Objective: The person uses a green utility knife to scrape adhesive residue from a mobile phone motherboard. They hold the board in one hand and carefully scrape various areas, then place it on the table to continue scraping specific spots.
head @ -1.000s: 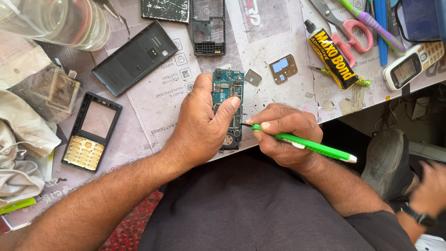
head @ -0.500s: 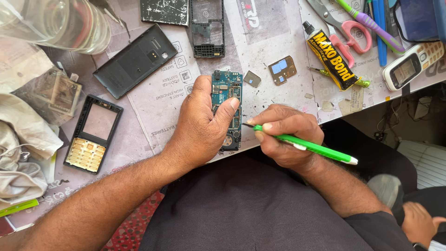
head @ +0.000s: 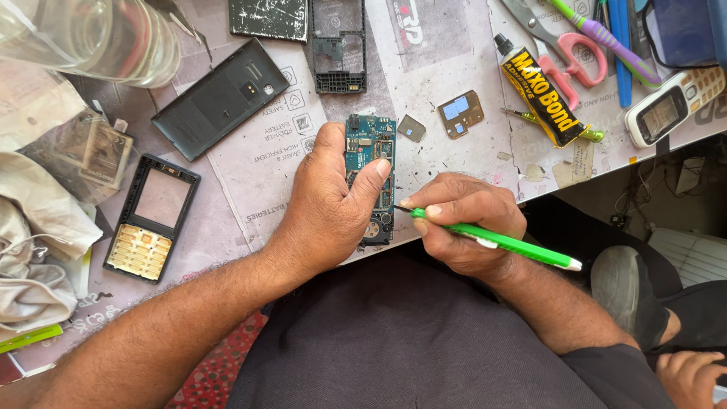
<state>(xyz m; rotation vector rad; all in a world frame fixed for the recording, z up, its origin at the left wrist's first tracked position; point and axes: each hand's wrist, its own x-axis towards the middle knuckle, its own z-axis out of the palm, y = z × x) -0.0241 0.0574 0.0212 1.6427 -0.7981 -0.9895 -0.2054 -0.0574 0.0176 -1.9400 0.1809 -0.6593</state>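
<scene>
- The left hand (head: 329,208) lies in the centre of the frame, closed over the lower part of a blue-green phone circuit board (head: 370,155), thumb across the board's middle and fingers wrapped round its left edge.
- The circuit board stands lengthwise on the paper-covered desk (head: 447,60), its top end clear of the hand, its bottom end at the desk's near edge.
- The right hand (head: 462,223) is just right of the board, fingers pinched shut on a green screwdriver (head: 492,238); the dark tip points left and meets the board's right edge beside the left thumb.
- The screwdriver's handle runs down to the right, past the wrist.
- Just right of the board's top lie a small grey metal shield (head: 411,127) and a brown plate with blue patches (head: 461,112), near each other but apart.
- In the upper middle sit an empty black phone frame (head: 338,47) and a scratched dark panel (head: 269,18).
- A black back cover (head: 219,98) lies tilted at upper left; below it is a black front housing with a gold keypad (head: 150,220).
- A clear glass jar (head: 91,34) lies on its side in the upper left corner, with crumpled cloth (head: 38,227) down the left edge.
- At upper right are a yellow and black glue tube (head: 541,87), pink-handled scissors (head: 564,53) and a white keypad phone (head: 670,106).
- Another person's hand (head: 693,375) shows at the lower right corner.
</scene>
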